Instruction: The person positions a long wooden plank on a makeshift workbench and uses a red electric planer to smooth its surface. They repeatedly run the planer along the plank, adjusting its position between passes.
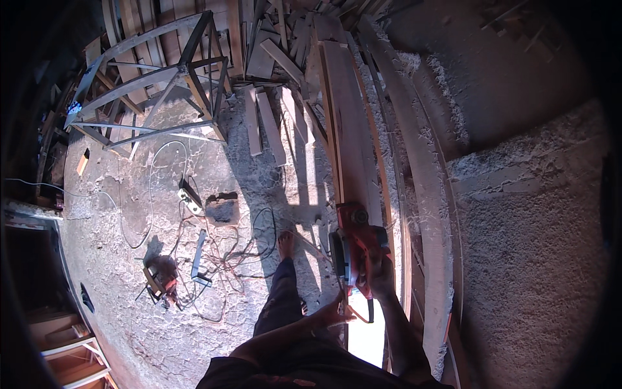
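A red and black electric hand planer [358, 243] rests on a long wooden board [350, 123] that runs away from me, to the right of my legs. My right hand [382, 275] is wrapped round its rear handle. Behind the tool, at the board's left edge, my left hand [333, 312] has its fingers closed on the power cord [363, 319], which loops at the planer's back end. Strong sunlight washes out the near part of the board, and shadow hides some finger detail.
More planks [424, 188] covered in shavings lie along the right. On the floor at left are a red power tool [165, 283], tangled cables [227, 259] and a power strip [191, 202]. A wooden frame [149, 81] stands far left. Loose offcuts [285, 61] are piled at the back.
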`<state>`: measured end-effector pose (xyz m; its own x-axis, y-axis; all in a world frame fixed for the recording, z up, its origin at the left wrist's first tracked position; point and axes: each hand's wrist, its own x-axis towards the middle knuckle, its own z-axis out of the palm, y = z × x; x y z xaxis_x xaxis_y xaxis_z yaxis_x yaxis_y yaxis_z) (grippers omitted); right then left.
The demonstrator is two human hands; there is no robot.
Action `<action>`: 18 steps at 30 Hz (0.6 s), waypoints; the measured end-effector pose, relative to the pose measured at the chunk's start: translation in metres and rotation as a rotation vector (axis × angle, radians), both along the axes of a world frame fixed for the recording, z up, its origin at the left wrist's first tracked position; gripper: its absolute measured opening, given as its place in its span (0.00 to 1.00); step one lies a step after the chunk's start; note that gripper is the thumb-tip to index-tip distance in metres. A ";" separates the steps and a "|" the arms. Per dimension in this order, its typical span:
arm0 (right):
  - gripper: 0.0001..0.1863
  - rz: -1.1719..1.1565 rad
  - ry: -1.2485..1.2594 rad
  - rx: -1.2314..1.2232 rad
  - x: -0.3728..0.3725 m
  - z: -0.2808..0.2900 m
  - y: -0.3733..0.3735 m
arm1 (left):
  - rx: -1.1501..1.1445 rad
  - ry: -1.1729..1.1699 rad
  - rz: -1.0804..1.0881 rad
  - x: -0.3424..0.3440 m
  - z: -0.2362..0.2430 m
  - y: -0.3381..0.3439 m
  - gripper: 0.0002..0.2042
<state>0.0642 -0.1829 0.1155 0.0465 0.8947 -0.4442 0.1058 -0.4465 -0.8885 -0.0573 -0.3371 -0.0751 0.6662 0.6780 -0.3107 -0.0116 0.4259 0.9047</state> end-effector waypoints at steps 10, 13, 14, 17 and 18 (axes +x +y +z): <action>0.32 0.061 0.029 0.083 -0.083 -0.003 0.399 | -0.044 0.109 0.209 -0.010 0.022 0.103 0.60; 0.30 0.053 0.005 0.113 -0.090 0.006 0.489 | -0.034 0.202 0.136 -0.011 0.031 0.106 0.59; 0.30 0.053 0.004 0.113 -0.091 0.006 0.510 | -0.070 0.227 0.101 -0.011 0.030 0.105 0.59; 0.30 0.068 0.008 0.108 -0.102 -0.001 0.518 | -0.011 0.181 0.181 -0.013 0.039 0.109 0.60; 0.30 0.085 0.009 0.100 -0.109 -0.002 0.508 | -0.135 0.184 0.147 -0.015 0.040 0.108 0.59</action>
